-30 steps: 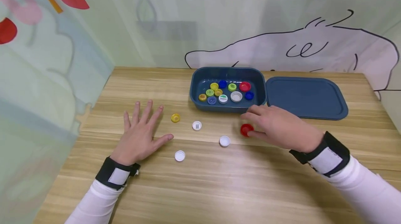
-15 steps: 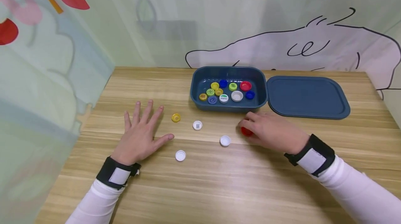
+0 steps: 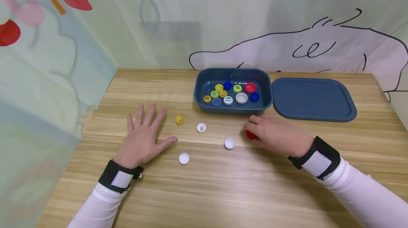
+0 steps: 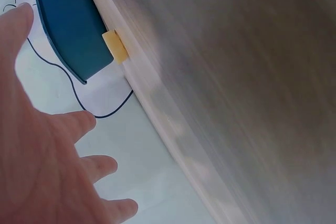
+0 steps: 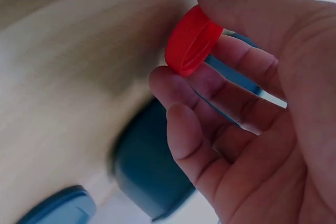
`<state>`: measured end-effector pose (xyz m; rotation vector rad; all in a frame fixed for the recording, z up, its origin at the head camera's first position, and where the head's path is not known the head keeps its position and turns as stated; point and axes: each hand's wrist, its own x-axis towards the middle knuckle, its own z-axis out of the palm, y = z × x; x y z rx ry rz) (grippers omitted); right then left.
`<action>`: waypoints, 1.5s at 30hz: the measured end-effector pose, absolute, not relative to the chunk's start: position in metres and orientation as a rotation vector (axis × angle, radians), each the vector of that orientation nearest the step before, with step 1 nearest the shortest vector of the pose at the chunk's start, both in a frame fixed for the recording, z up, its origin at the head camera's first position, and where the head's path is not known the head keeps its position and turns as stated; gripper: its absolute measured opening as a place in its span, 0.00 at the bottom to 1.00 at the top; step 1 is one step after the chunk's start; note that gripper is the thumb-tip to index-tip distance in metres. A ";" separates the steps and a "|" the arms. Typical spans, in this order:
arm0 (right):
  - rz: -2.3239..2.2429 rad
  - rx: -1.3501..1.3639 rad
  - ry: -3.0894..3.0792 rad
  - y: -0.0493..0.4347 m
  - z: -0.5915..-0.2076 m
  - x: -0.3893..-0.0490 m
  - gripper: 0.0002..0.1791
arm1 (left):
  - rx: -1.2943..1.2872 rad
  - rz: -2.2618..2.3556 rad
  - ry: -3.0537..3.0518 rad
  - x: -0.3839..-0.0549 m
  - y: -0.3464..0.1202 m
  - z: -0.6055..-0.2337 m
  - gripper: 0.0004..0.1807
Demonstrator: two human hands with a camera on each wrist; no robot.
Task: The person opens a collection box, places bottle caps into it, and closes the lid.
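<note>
My right hand [image 3: 276,134] pinches a red bottle cap [image 5: 190,43] between thumb and fingertips, low over the wooden table in front of the box. In the head view the fingers cover most of that cap. Flat and with fingers spread, my left hand [image 3: 141,137] rests on the table at the left. Closest to it are a yellow cap [image 3: 180,120] and a white cap [image 3: 183,158]. Between the hands lie another white cap [image 3: 201,128], with a small square code on it, and a plain white cap [image 3: 229,143].
A dark blue box [image 3: 199,105] stands at the back, holding several caps in yellow, green, blue, white and red. Its flat blue lid [image 3: 313,98] lies to its right. Printed curtains [image 3: 172,18] hang behind and left of the wooden table [image 3: 204,196].
My right hand has come down over the red cap, and its fingers have closed round it, hiding more of it. My left hand has stayed in place.
</note>
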<state>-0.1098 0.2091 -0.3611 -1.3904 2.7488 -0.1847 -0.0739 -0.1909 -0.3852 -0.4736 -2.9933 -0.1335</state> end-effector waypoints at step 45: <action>-0.247 -1.170 3.015 0.254 -0.294 -0.136 0.27 | -0.541 -0.170 -2.943 -0.072 -0.193 -0.378 0.49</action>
